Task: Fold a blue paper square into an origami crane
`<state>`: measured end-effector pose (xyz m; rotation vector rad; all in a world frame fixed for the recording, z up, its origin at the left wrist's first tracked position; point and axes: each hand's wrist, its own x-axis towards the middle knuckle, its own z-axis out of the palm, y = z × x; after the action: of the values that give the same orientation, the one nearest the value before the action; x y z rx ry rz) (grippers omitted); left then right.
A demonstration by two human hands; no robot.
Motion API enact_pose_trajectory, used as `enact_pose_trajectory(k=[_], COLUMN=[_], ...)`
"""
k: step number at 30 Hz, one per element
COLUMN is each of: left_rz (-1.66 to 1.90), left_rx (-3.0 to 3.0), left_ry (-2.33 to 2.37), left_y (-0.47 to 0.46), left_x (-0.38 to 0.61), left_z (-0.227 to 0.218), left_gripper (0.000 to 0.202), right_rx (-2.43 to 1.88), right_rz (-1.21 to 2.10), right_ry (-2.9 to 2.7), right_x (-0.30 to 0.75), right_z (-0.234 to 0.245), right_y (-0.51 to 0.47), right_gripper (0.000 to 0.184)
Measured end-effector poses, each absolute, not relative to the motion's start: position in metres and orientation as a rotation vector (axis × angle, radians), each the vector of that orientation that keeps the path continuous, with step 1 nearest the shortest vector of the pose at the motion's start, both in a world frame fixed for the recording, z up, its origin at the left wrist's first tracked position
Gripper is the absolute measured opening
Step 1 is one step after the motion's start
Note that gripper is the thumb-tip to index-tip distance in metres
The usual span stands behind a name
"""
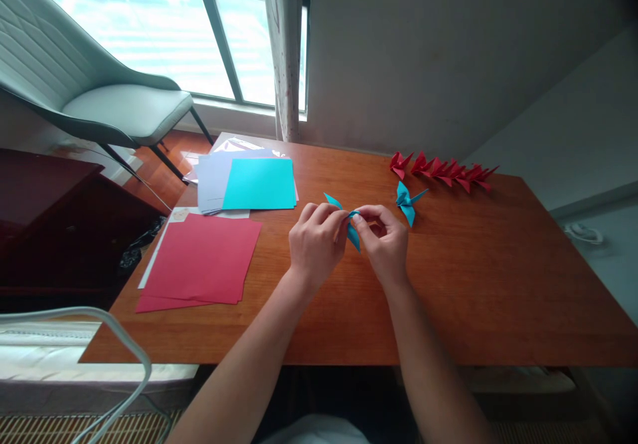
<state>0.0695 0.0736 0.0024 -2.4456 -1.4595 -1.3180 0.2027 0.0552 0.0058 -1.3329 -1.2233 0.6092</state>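
Above the middle of the table, both hands pinch a blue origami crane (353, 236) with its wings spread. My left hand (319, 241) grips it from the left, fingers curled and hiding part of the paper. From the right, the thumb and forefinger of my right hand (383, 239) close on a small folded tip. Just beyond my right hand a finished-looking blue paper crane (409, 202) rests on the wood. Behind it stands a row of several red paper cranes (448, 170).
On the left of the wooden table (478, 284) lie red paper sheets (202, 258), a blue sheet stack (260, 183) and pale lavender sheets (212, 181). A grey chair (129, 108) stands by the window. A white curved tube (124, 337) crosses the lower left.
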Motion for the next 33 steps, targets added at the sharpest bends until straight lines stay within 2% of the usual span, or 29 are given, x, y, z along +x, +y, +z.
enact_pose_trajectory(k=[33], left_rz=[-1.540], left_rx=[-2.484], left_ry=[-1.527], left_y=[0.0761], left_x=[0.0704], left_z=[0.0007], left_gripper=[0.013], right_rx=[-1.326], right_rz=[0.580], right_ry=[-1.275], right_x=[0.2033], right_z=[0.0058], right_y=[0.0533], right_gripper=[0.009])
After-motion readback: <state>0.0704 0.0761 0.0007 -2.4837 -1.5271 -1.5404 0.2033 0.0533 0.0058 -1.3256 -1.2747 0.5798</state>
